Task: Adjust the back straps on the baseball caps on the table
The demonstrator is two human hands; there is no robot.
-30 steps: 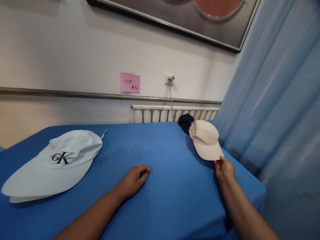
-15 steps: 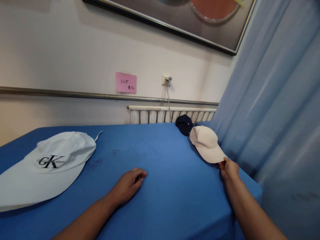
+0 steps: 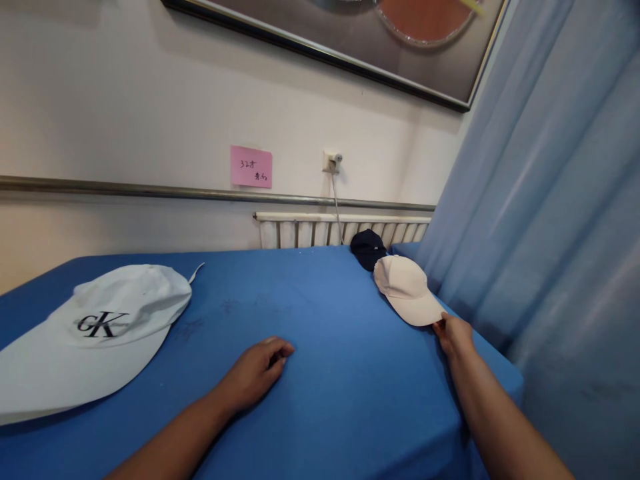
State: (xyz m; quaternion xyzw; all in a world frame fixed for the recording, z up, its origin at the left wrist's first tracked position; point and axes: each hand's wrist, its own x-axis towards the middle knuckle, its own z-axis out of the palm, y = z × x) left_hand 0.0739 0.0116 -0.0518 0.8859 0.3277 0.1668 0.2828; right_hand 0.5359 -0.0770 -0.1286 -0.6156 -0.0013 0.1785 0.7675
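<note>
At the right side of the bed, my right hand (image 3: 454, 333) pinches the brim of a pale pink baseball cap (image 3: 407, 290). The cap's crown faces away from me, close to the blue surface. Just behind it, touching or nearly so, sits a dark navy cap (image 3: 369, 249). My left hand (image 3: 257, 373) rests on the blue cover (image 3: 320, 413), palm down and holding nothing; its fingers are loosely bent, with a gap by the thumb. Off to the left lies a white baseball cap (image 3: 125, 307) with dark "CK" style lettering, its brim towards me.
A light blue curtain (image 3: 560, 200) hangs along the right edge. Behind the bed are a radiator (image 3: 300, 230), a metal rail (image 3: 200, 192) and a wall socket (image 3: 330, 162) with a plugged-in cord. A pink note (image 3: 251, 167) and a framed picture (image 3: 350, 47) are on the wall.
The pink cap has shifted slightly left and tilted a little, along with my right hand on its brim. My left hand stays where it was.
</note>
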